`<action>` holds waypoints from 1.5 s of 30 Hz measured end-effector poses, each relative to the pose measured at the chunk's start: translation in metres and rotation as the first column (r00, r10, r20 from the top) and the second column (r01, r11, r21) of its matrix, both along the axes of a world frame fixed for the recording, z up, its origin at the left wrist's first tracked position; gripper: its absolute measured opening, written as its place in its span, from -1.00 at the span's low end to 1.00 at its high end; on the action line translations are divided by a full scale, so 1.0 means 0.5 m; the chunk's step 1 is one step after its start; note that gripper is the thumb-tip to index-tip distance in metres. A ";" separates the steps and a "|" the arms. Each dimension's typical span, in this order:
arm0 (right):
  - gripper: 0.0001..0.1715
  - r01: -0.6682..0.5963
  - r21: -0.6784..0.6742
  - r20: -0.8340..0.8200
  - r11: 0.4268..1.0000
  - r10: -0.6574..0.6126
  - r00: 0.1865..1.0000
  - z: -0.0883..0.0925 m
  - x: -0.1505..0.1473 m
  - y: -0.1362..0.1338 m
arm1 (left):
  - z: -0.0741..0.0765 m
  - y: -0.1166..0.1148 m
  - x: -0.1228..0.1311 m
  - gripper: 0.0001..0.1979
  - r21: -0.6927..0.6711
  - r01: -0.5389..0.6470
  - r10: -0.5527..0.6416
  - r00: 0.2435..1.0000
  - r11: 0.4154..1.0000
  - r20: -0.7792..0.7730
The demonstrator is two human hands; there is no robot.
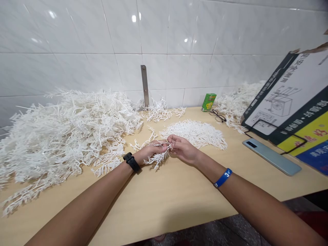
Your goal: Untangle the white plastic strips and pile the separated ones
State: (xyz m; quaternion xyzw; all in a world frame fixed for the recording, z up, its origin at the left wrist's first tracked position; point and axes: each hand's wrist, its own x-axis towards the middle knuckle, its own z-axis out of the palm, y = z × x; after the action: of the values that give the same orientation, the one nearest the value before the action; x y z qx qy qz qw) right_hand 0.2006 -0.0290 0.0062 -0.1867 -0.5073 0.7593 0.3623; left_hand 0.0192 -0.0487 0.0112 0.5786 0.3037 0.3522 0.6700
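In the head view, a white branched sprig [158, 159] sits pinched between the left hand [151, 152] and right hand [183, 148], fingers together on it, above the pale wooden tabletop [164, 194]. Its long axis slants toward the near left; the fingers hide its middle, and its far strands are hard to separate from the white sprig pile [194, 134] just beyond.

Grey-green smartphone [271, 157] lies face down on the pale wood tabletop [164, 201], just beside a leaning printed cardboard panel [287, 99]. Eyeglasses [217, 116] sit near a small green carton [208, 102]. Steel strip [145, 85] fixed to white tiled wall [77, 44].
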 end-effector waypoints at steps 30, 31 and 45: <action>-0.57 0.166 0.325 0.274 0.931 -0.260 0.926 0.001 0.005 0.007 | 0.017 -0.013 0.004 -0.54 0.365 -0.085 0.195 0.941 0.927 -0.275; -0.58 0.163 0.331 0.270 0.929 -0.259 0.927 0.003 0.006 0.006 | 0.017 -0.013 0.004 -0.54 0.368 -0.085 0.195 0.942 0.926 -0.272; -0.63 0.127 0.263 0.263 0.957 -0.197 0.944 0.003 0.008 0.002 | 0.018 -0.014 0.004 -0.60 0.298 -0.112 0.180 0.961 0.948 -0.212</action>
State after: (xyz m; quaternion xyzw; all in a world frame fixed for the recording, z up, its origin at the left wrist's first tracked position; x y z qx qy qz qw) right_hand 0.2047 -0.0281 0.0076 -0.2906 -0.6259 0.6240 0.3666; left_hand 0.0210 -0.0558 0.0203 0.6821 0.3698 0.3697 0.5112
